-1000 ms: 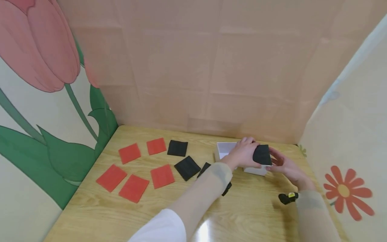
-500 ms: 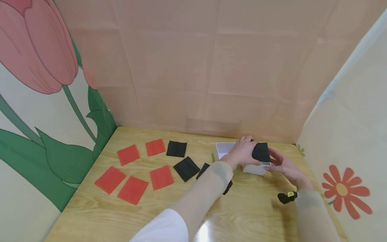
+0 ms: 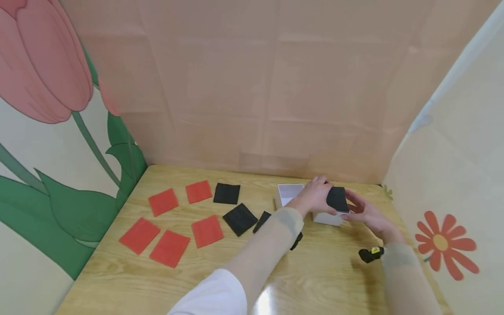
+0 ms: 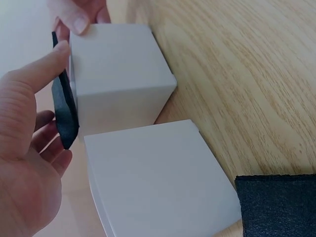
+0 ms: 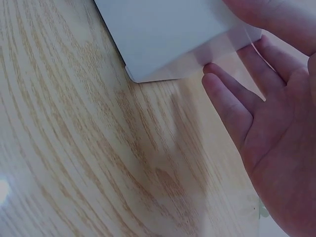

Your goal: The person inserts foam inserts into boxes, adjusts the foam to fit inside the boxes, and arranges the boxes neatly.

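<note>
A white sleeve point(image 3: 214, 293) with a curved hem fills bottom centre — a pale, greyish wrist wrap point(image 3: 290, 222) above it; at lower right, a small black wrist unit point(image 3: 367, 256) — yellow patch point(image 3: 375, 250) on top.

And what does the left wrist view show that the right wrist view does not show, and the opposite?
Only the left wrist view: the left hand, the black square it holds, the nearer white box and another black square on the wooden table.

Only the right wrist view: a bright reflection at the left edge and a green mark at lower right.

Both: the right hand, the white box it touches, and the table.
</note>
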{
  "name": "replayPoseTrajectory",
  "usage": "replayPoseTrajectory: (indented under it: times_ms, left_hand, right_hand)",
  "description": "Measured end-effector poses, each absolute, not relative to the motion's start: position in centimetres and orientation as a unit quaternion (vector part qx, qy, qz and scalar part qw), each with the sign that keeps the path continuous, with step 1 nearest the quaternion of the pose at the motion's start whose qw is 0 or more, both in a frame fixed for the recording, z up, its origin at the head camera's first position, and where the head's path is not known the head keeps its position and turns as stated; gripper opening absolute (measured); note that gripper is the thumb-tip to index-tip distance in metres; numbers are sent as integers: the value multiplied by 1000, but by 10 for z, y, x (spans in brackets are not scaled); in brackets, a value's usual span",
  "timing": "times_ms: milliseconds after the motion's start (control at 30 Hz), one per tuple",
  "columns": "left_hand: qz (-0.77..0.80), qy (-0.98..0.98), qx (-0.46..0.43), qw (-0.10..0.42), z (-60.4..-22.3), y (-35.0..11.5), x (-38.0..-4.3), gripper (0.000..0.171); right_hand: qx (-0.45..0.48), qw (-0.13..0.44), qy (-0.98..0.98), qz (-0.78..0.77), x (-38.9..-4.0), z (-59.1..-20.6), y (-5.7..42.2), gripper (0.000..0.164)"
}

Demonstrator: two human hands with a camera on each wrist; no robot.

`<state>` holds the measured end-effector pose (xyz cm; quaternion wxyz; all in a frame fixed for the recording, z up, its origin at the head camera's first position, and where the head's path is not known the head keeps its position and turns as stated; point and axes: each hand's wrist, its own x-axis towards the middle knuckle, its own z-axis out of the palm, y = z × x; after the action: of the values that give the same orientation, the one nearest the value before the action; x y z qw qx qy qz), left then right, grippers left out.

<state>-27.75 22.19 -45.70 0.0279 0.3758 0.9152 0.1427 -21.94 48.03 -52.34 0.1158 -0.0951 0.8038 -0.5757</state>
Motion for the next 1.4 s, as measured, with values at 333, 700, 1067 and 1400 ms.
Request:
replayPoseTrajectory:
  times_ms: [333, 700, 1067, 1400]
  left_hand:
    - [139, 913, 384, 14, -461, 225, -284, 92]
    - [142, 914, 380, 30, -469, 225, -280, 89]
    - [206, 900, 382, 44, -482, 220, -281, 89]
    - [241, 886, 393, 50, -480, 212, -291, 94]
  right_hand:
    - [-97, 116, 808, -570, -224, -528, 479, 99]
    - [-84, 130, 792, -591, -224, -529, 475, 101]
    - [-83, 126, 793, -590, -223, -536, 475, 100]
    - [-84, 110, 803, -580, -224, -538, 480, 98]
